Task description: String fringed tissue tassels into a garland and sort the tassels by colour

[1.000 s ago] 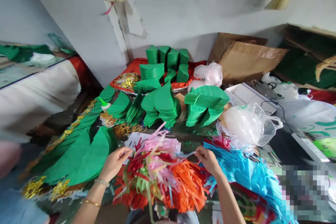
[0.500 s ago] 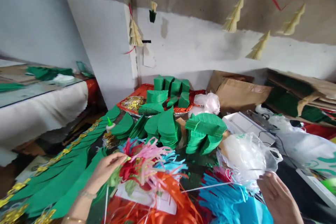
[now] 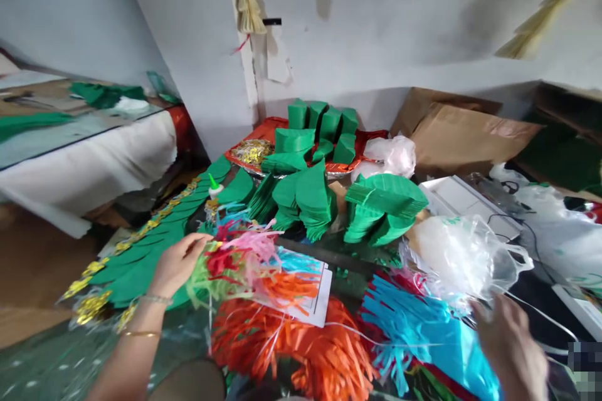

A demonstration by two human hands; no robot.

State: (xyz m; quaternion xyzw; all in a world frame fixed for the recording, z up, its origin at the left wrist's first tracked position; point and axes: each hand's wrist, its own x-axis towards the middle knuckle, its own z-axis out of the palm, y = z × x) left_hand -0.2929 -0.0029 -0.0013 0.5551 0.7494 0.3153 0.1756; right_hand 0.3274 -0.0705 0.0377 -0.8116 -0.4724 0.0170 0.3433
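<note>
My left hand (image 3: 181,266) is closed on the upper left end of a multicoloured fringed paper garland (image 3: 254,247), with pink, red, lime green, blue and orange strips. Slack white string (image 3: 390,343) trails from the garland across to my right hand (image 3: 510,341). That hand is blurred, its fingers curled around the string beside the blue fringed paper (image 3: 451,344). Orange fringed paper (image 3: 324,351) lies below the garland at the near edge. A white printed sheet (image 3: 322,301) shows behind the garland's strips.
Stacks of cut green paper (image 3: 310,200) stand behind the garland. Green paper with gold trim (image 3: 150,263) runs along the left. A clear plastic bag (image 3: 456,257), a white box (image 3: 463,200) and cardboard (image 3: 470,138) are at the right. A glue bottle (image 3: 215,188) stands left of the stacks.
My view has tilted downward. My left hand has moved left with the garland, showing more orange fringe. The string has gone slack, and my right hand has moved with its fingers curling in.
</note>
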